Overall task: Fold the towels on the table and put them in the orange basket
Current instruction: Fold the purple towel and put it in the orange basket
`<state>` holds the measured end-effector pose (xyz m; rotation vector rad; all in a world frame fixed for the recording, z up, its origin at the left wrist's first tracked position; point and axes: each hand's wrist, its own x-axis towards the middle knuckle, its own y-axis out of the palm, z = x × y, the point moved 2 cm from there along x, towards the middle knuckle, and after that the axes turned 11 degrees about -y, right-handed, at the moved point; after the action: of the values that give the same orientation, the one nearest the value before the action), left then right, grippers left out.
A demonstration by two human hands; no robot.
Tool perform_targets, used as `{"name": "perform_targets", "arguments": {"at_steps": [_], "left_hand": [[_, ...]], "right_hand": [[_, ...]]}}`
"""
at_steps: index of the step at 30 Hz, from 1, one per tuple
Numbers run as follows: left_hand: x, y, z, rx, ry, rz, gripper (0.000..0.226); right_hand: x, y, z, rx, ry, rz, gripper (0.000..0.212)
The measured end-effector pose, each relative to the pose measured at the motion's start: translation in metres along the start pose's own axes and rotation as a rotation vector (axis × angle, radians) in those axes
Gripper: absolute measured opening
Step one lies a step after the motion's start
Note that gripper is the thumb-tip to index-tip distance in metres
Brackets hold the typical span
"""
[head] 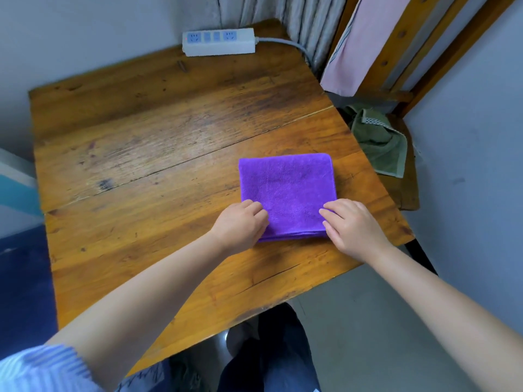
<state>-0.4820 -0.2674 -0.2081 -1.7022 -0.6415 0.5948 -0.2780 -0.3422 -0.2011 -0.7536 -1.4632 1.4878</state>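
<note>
No readable text, labels, brands or numbers anywhere in frame. Only markings: socket holes on the white power strip [218, 41], top centre of frame, on blue faces w/ no lettering legible. A small black-and-white checked band on the green cloth [379, 140], right of frame, is a pattern, not writing. Striped sleeve [42, 369], lower left, carries no print either.

Tabletop mostly open; clutter only at back and right edges.
Bare wooden table [135, 154] left of and behind the folded purple towel [285, 188]. Power strip [219, 42] blocks the far edge; green cloth [377, 142] on a wooden chair [402, 190] crowds the right side.
</note>
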Motion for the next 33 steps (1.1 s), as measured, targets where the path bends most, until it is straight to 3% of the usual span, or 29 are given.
{"name": "perform_targets", "arguments": {"at_steps": [3, 7, 12, 14, 23, 28, 33], "left_hand": [[0.029, 0.001, -0.001, -0.147, -0.218, -0.174, 0.021], [0.061, 0.022, 0.0, -0.262, -0.513, -0.076, 0.047], [0.071, 0.046, 0.018, -0.092, -0.649, 0.009, 0.058], [0.069, 0.052, 0.025, -0.128, -0.704, 0.043, 0.063], [0.069, 0.043, 0.036, -0.148, -0.707, 0.103, 0.056], [0.09, 0.016, 0.061, -0.169, -0.725, 0.218, 0.054], [0.094, -0.006, 0.065, -0.19, -0.727, 0.427, 0.029]], "right_hand": [[0.036, 0.005, -0.003, 0.015, 0.069, -0.016, 0.032], [0.08, 0.03, -0.014, 0.071, 0.141, 0.133, 0.044], [0.096, 0.061, -0.036, 0.043, 0.093, 0.318, 0.054], [0.095, 0.065, -0.044, 0.066, 0.091, 0.344, 0.055], [0.079, 0.054, -0.085, 0.151, 0.332, 0.433, 0.057], [0.109, 0.035, -0.093, 0.176, 0.21, 0.494, 0.058], [0.136, 0.021, -0.089, 0.162, 0.131, 0.722, 0.052]]}}
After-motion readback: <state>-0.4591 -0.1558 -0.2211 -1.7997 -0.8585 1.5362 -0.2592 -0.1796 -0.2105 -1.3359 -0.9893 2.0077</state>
